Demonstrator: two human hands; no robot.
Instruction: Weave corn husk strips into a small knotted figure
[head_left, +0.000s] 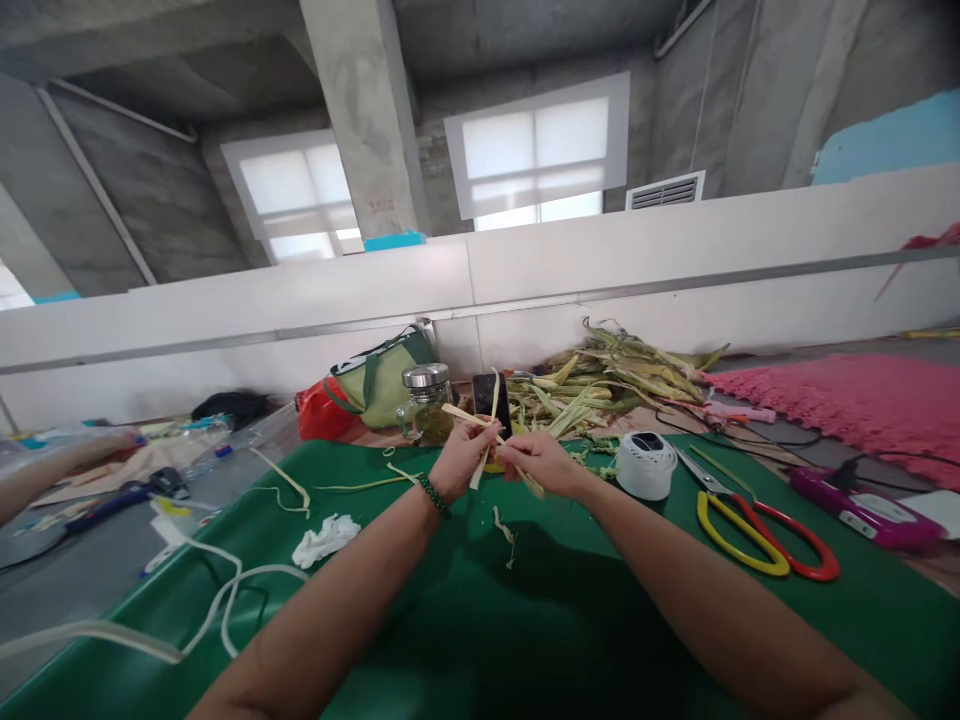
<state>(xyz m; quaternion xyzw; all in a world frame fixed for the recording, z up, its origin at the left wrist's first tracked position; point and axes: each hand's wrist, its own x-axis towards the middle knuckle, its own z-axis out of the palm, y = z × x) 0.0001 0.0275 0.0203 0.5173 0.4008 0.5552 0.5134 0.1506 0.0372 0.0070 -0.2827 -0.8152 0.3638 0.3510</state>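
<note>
Both my hands are raised together over the green mat (570, 610), closed on pale husk strips (495, 400) that cross between them. My left hand (459, 462), below a dark beaded bracelet, pinches the strips where they cross. Just right of it, my right hand (544, 462) grips a strip whose end pokes out beneath the fingers. A small torn husk scrap (503, 525) lies on the mat below. Behind the hands stand a dark phone (491, 395) and a lidded glass jar (427, 405); the fingers partly cover the strips.
A husk pile (630, 365) lies at the back. Right of my hands are a white twine roll (645, 465), open scissors (742, 510) and a purple power strip (870, 505). Crumpled tissue (325, 541) and white tubing (217, 600) lie left. Another person's arm (60, 470) reaches in far left.
</note>
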